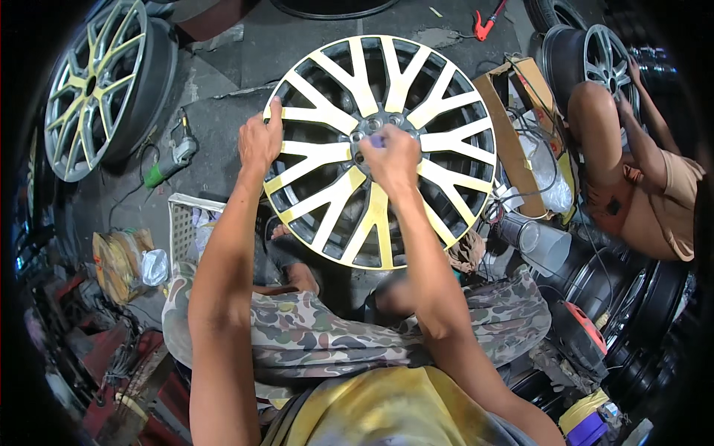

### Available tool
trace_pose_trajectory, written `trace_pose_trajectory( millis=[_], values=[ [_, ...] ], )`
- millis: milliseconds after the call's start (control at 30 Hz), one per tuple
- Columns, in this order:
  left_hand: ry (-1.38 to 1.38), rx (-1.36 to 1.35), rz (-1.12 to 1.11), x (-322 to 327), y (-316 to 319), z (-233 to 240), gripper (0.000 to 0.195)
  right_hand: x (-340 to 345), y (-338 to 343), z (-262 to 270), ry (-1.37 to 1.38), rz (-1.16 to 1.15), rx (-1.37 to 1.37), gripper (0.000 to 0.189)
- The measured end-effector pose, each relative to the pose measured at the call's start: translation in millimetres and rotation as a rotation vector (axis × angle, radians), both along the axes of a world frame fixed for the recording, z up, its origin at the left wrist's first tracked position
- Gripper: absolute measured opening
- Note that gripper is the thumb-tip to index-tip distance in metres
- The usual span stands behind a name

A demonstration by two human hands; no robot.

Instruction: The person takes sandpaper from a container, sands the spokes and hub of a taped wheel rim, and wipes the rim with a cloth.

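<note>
In front of me a multi-spoke alloy wheel rim (379, 212) lies face up, its Y-shaped spokes pale yellow and white over a dark barrel. My left hand (261, 136) grips the rim's left edge, thumb on top. My right hand (393, 159) is over the hub, its fingers closed on a small purple pad (377, 140) whose kind I cannot tell. The hand is slightly blurred and hides part of the hub and some bolt holes. Bare feet show below the wheel.
Another rim (89, 86) stands at upper left by a green and grey power tool (170, 161). A white plastic basket (174, 228) is near my left knee. Right are a cardboard box (510, 161), a red air blow gun (484, 27) and a co-worker's knee beside another rim (605, 61).
</note>
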State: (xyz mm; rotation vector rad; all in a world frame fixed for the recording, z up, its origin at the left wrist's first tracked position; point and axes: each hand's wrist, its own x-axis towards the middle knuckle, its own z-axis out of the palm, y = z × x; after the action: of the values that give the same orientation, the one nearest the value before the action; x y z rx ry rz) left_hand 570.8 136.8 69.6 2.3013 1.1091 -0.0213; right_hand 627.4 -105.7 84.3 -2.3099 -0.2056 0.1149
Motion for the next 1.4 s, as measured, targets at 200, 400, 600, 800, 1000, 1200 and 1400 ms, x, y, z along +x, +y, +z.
trace_pose_trajectory(
  millis=[200, 400, 600, 800, 1000, 1200, 1400],
  values=[
    [-0.056, -0.016, 0.005, -3.4, 0.6, 7.4, 0.082, 44.2, -71.9, 18.6, 0.032, -0.117, 0.103, 0.035],
    [-0.023, 0.005, -0.001, 0.2, -3.9, 6.0, 0.083, 31.0, -69.3, 15.6, 0.09, 0.094, -0.042, 0.033],
    [-0.021, 0.011, 0.007, -3.7, 2.8, 3.6, 0.083, 3.3, -62.6, 17.8, -0.001, 0.218, -0.262, 0.024],
    [-0.05, -0.041, 0.017, -1.8, -1.5, 5.4, 0.081, -1.1, -62.9, 11.4, -0.058, 0.237, -0.221, 0.025],
    [-0.074, -0.017, 0.007, -1.9, -4.8, 10.2, 0.085, 7.8, -72.4, 14.1, -0.001, 0.332, -0.233, 0.029],
    [-0.033, -0.038, 0.017, -3.0, -1.7, 8.5, 0.08, 16.7, -78.3, 21.8, 0.018, 0.359, -0.265, 0.029],
    [-0.036, -0.052, -0.001, -3.5, -2.8, 3.8, 0.085, 0.7, -56.7, 16.0, 0.137, 0.256, -0.256, 0.032]
  ],
)
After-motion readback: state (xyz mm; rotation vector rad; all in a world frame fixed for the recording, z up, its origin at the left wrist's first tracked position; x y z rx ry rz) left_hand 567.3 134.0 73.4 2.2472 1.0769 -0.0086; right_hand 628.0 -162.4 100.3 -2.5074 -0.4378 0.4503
